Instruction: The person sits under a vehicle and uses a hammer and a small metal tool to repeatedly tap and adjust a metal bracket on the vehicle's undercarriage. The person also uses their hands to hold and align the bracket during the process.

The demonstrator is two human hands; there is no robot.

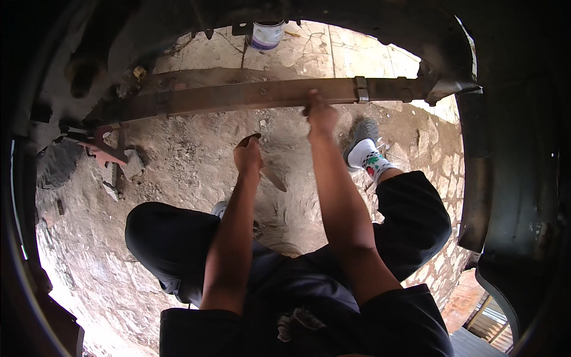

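My left hand (248, 159) is closed around a knife-like tool, its dark end above the fist and its pale blade (273, 177) slanting down to the right. In front of me, a long brown leaf spring (238, 96) runs across beneath a vehicle, with a metal clamp (361, 89) on its right part. My right hand (322, 118) is at the near edge of the spring, fingers curled and slightly blurred. Something small and dark shows at its left side; what it is I cannot make out.
Dark vehicle parts frame the view above and at both sides. A red metal stand (106, 150) is at the left, near the spring's end. Beyond the spring sits a white and purple can (266, 35). My shod foot (364, 135) rests on the rough, dusty ground to the right.
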